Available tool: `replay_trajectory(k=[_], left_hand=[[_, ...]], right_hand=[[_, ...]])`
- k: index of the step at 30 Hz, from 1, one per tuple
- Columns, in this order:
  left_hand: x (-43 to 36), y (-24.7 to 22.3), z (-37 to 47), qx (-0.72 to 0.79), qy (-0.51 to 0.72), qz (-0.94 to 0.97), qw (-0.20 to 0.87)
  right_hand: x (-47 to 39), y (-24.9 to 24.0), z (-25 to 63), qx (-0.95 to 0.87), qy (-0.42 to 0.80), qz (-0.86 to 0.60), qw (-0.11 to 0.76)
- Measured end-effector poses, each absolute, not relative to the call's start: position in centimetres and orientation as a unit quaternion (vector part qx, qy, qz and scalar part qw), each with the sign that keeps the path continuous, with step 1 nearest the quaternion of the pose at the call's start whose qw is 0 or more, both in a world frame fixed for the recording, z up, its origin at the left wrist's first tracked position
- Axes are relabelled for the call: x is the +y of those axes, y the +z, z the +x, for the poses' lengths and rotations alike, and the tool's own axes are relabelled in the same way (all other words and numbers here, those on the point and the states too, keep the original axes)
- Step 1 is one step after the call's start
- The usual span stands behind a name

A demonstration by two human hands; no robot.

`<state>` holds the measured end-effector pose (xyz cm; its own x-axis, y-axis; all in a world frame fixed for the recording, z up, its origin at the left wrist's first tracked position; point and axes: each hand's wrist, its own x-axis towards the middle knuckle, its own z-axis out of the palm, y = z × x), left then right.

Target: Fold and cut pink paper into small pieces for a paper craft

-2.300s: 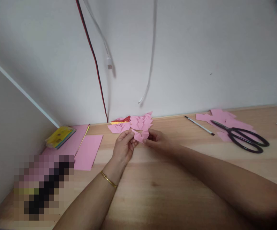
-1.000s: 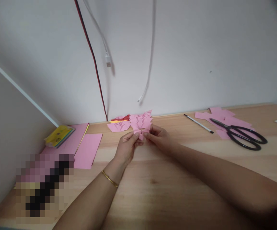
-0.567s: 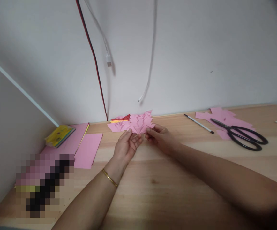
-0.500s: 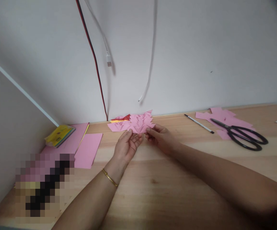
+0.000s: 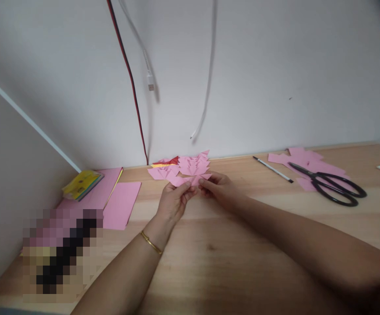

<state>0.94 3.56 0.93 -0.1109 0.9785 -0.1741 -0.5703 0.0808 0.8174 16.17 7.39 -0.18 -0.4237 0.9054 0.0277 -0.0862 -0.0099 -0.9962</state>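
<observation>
Between my two hands is a folded piece of pink paper, pinched at its near edge. My left hand, with a gold bracelet on the wrist, grips it from the left, thumb on top. My right hand pinches its right part, and some of those fingers are hidden. Just beyond the held piece lies a stack of pointed pink paper folds near the wall. To the left of that stack sit more pink folds with a red and yellow folded paper among them.
Black-handled scissors rest on pink paper scraps at the right, near a pen. At the left are pink sheets and a yellow packet. Cables hang along the wall. A blurred patch covers the lower left.
The held pink piece has come toward me, away from the stack, and a gap now shows between them. Both hands stay closed on it; my left hand has shifted slightly.
</observation>
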Motion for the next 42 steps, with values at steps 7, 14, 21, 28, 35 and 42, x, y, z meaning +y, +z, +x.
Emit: replay_trajectory(k=[7,14,21,28,35,42], left_hand=[[3.9,0.9,0.6,0.406,0.643,0.239,0.604],[4.2,0.9,0.3,0.426,0.657,0.226,0.579],[3.9,1.1,0.6,0.42,0.652,0.235,0.585],[3.9,0.8,0.7,0.419,0.648,0.242,0.588],[3.8,0.9,0.8,0.422,0.643,0.256,0.585],[3.4,0.3,1.5,0.421,0.633,0.301,0.577]], right_hand=[[7.4,0.6,16.5,-0.643,0.55,-0.374,0.381],[9.1,4.3,19.3,-0.763,0.415,-0.416,0.269],[13.3,6.4,27.0,-0.714,0.035,-0.691,0.111],[15.2,4.3,29.4,-0.673,0.078,-0.732,-0.069],[13.5,5.7,27.2,-0.761,0.277,-0.576,0.106],[9.3,7.9,22.8,-0.6,0.62,-0.28,0.421]])
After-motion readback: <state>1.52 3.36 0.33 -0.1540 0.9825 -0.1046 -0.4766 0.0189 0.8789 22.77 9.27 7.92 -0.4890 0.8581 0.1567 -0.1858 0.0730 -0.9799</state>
